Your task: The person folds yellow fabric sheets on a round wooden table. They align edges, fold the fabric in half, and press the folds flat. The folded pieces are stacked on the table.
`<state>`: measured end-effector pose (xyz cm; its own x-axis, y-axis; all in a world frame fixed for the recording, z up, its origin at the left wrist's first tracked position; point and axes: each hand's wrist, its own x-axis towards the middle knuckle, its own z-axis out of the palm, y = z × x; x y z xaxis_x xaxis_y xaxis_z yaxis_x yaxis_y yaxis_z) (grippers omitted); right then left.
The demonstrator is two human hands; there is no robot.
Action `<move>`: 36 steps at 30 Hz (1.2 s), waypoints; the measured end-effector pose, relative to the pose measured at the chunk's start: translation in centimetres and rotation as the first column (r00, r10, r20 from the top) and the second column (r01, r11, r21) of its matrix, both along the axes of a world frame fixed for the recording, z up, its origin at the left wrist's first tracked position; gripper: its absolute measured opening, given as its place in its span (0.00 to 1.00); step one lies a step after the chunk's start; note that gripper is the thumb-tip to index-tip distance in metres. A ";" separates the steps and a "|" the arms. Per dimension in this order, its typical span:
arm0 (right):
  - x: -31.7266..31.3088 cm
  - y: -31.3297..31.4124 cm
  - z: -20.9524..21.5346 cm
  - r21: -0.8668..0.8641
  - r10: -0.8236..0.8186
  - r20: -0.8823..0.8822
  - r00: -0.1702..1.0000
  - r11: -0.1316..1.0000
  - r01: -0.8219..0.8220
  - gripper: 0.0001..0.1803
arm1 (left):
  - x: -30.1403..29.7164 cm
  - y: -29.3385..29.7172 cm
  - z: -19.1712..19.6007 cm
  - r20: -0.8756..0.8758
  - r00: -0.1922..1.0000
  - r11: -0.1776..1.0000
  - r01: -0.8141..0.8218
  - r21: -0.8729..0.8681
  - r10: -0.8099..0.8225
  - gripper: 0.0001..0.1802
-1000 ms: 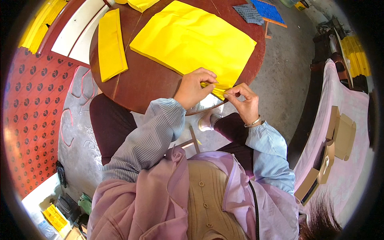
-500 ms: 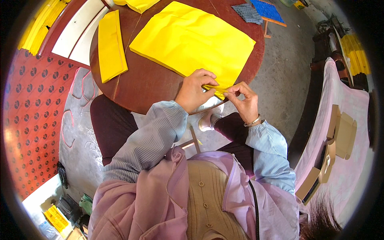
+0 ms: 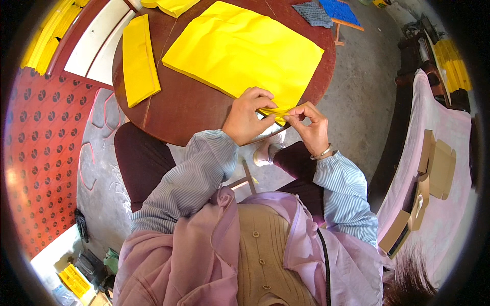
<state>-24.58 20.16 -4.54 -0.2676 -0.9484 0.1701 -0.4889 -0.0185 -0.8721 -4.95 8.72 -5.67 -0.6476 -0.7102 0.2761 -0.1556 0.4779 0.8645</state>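
Note:
A large stack of yellow sheets (image 3: 245, 48), cloth or paper, lies on a round brown table (image 3: 194, 109). Its near right corner reaches past the table's edge toward me. My left hand (image 3: 248, 116) pinches the near edge of a yellow sheet between thumb and fingers. Close beside it, my right hand (image 3: 310, 126) grips the same edge at the corner with thumb and forefinger, and a bracelet circles that wrist. The held edge looks gathered or folded between both hands; how many layers are pinched is hidden.
A folded yellow strip (image 3: 139, 60) lies left on the table. A grey cloth (image 3: 312, 14) rests at the far right edge, near a blue-topped stool (image 3: 342, 13). Open cardboard boxes (image 3: 440, 168) sit on a pink-covered seat (image 3: 408, 153) at right.
Both hands hold the same sheet edge at nearly the same spot. The right fingers have shifted very slightly left, and the whole view has moved a little.

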 end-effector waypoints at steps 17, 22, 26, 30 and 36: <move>0.1 -0.1 0.2 0.021 -0.004 0.042 0.999 1.000 0.003 0.08 | -0.3 0.5 -0.2 0.004 1.000 0.985 -0.027 -0.171 0.028 0.16; 0.1 -0.2 0.2 0.021 -0.019 0.052 0.998 1.000 0.018 0.07 | -0.5 0.6 -0.3 -0.006 0.999 0.977 -0.039 -0.209 0.038 0.15; 0.0 -0.3 0.1 0.025 -0.033 0.101 0.994 0.999 0.031 0.06 | -0.9 0.7 -0.3 -0.018 0.996 0.988 -0.092 -0.127 0.091 0.12; -0.5 0.1 0.4 -0.052 0.054 0.025 0.998 0.997 -0.053 0.07 | -1.1 0.5 -0.2 -0.020 0.991 0.987 -0.130 0.095 0.133 0.08; -0.8 0.7 0.6 -0.088 0.123 -0.222 0.967 0.985 -0.145 0.11 | -1.1 -0.3 0.0 -0.006 0.994 0.969 -0.101 0.226 0.105 0.07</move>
